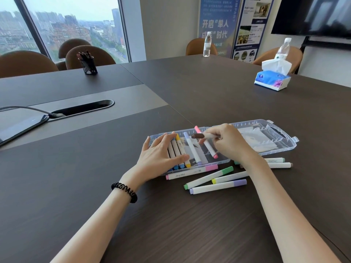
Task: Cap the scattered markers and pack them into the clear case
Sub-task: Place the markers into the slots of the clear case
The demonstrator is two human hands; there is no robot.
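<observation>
The clear case point(281, 147) lies open on the dark table. At its left end several capped markers point(179, 147) lie side by side, and my left hand point(161, 154) rests flat on them with fingers spread. A lilac-capped marker point(191, 148) and a pink-capped marker point(207, 144) lie slanted in the case's middle. Over them my right hand point(229, 142) pinches a brown-capped marker point(198, 136). In front of the case lie loose capped markers: pink point(191, 172), green point(209, 177), yellow point(229, 177), lilac point(218, 186). Two more markers point(277, 162) stick out right of my right forearm.
A tissue box point(272, 80) stands at the far right. Two water bottles point(207, 44) stand at the table's far edge, and a black pen cup point(88, 63) at the far left. A tablet with a cable point(19, 124) lies beside the cable slot point(83, 108).
</observation>
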